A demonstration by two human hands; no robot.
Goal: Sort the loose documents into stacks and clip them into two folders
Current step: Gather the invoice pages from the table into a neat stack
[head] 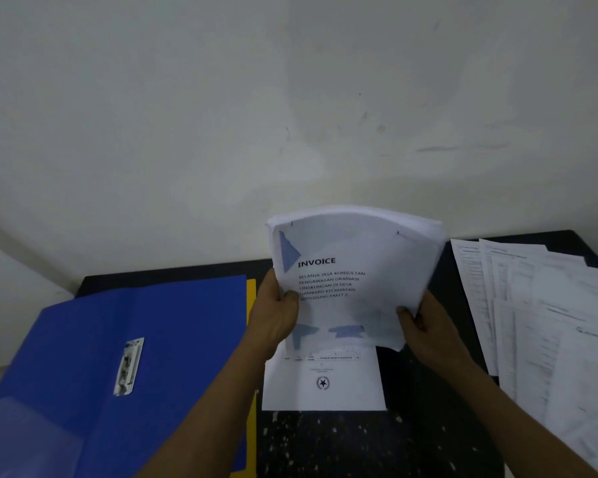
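Note:
A thick stack of white papers [353,267] with an "INVOICE" cover page stands upright and bowed above the table. My left hand [277,313] grips its lower left edge, thumb on the front. My right hand [425,326] grips its lower right corner. Under the stack a single sheet with a star emblem [323,384] lies flat on the dark table. A blue folder [94,367] lies open at the left, its metal clip [129,365] showing. A yellow folder [251,294] peeks out from beneath the blue one.
Several loose printed documents [546,326] are spread overlapping along the right side of the dark speckled table [325,443]. A white wall [290,115] rises right behind the table's far edge.

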